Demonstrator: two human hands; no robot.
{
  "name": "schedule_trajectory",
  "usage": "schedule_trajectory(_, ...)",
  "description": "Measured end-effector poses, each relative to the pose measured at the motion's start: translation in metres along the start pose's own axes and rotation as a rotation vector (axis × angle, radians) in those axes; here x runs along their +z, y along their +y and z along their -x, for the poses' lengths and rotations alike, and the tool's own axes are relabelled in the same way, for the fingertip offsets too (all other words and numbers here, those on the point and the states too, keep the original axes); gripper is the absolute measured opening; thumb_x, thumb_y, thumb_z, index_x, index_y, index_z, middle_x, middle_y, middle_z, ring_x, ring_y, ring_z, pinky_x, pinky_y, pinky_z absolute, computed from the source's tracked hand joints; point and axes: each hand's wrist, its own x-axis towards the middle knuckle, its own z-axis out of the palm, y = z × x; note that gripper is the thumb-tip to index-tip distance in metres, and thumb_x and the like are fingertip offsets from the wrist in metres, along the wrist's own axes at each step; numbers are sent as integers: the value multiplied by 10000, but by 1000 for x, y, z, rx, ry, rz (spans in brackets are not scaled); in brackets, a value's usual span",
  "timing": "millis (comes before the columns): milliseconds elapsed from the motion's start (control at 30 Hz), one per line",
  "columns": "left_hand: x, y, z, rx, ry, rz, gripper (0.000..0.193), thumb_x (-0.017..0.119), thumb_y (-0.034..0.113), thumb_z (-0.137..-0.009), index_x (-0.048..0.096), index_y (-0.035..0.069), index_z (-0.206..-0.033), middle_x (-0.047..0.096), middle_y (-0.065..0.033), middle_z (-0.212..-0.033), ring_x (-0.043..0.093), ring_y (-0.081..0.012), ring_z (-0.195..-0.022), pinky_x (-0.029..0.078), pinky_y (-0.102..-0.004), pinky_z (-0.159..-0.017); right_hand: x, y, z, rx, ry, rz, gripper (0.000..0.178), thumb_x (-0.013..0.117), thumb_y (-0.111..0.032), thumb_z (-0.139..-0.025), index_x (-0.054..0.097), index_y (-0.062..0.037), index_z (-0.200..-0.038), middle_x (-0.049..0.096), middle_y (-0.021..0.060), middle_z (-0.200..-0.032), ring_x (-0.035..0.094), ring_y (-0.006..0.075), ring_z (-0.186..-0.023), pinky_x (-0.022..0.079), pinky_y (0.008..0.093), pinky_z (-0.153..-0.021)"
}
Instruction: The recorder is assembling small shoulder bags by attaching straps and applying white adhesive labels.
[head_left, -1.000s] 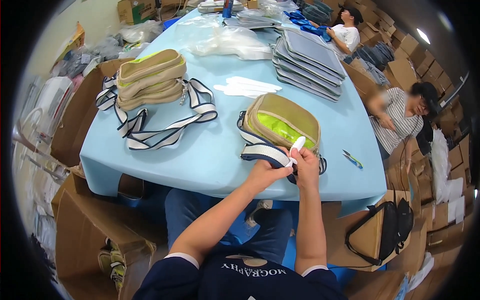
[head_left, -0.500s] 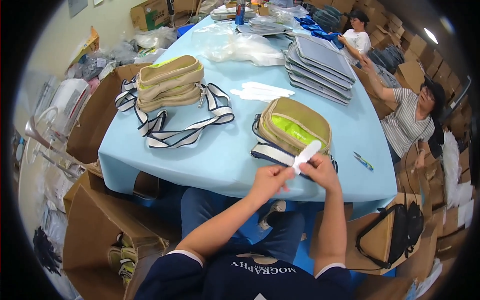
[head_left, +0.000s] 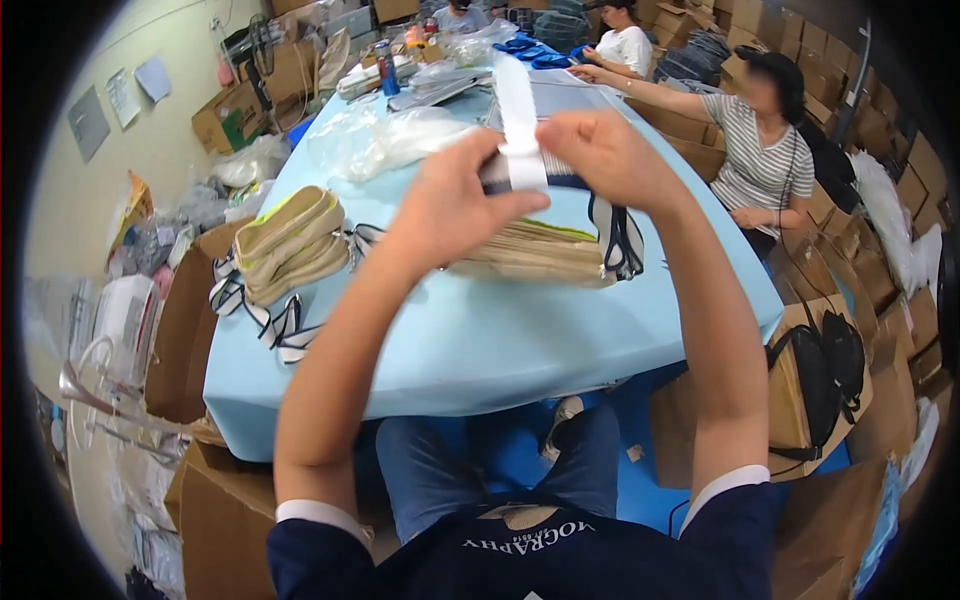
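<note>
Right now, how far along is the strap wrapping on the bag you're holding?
Done: two tan bags lie stacked on the blue table, straps loose beside them. In hand: left hand and right hand hold a white strip around the bundled striped strap of a third tan bag. Left: the strip's end stands free, not closed.

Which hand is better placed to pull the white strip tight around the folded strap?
Probably the right hand: it sits nearest the free upright end of the white strip, while the left hand pinches the folded strap.
</note>
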Motion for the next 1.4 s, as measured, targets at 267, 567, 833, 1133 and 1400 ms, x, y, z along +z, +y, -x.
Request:
schedule_trajectory(267, -75, 53, -64, 213, -48, -105, 422, 692, 418, -791, 644, -1, -790, 534, -4, -588, 487, -74, -548, 395, -257, -500, -60, -114, -23, -8, -106, 116, 667, 718, -546, -721, 612, 21, -1057, 646, 105, -916, 599, 161, -855, 465, 264, -744)
schedule_trajectory(567, -80, 58, -28, 54, -260, -233, 531, 799, 319, -711, 563, 9, -1072, 572, 21, -811, 502, -29, -710, 425, -187, -612, -33, -69, -14, -253, -2, 389, 364, 765, -197, -713, 615, -11, -987, 653, 70, -867, 597, 138, -785, 465, 275, -741)
schedule_trajectory(833, -113, 34, -27, 23, -547, -171, 424, 735, 129, -768, 545, -9, -1120, 625, -28, -885, 557, -63, -795, 472, -228, -718, -27, -56, -14, -283, 88, 258, 428, 779, -282, -677, 644, 5, -965, 637, 107, -795, 576, 171, -717, 448, 279, -665)
schedule_trajectory(1133, -55, 18, 9, -9, -214, -52, 367, 572, 322, -880, 525, 8, -1065, 580, -174, -826, 579, -294, -767, 453, -396, -696, -21, -40, -11, -220, 127, 203, 364, 768, -254, -715, 648, -1, -947, 639, 67, -800, 568, 120, -732, 443, 253, -656)
schedule_trajectory(1400, -47, -2, -3, -26, -171, 252, 631, 708, 467, -732, 573, -47, -1073, 620, -106, -860, 580, -148, -781, 454, -281, -682, -9, -51, -17, -329, 84, 377, 408, 781, -242, -661, 625, 7, -946, 639, 143, -818, 603, 222, -743, 464, 304, -690)
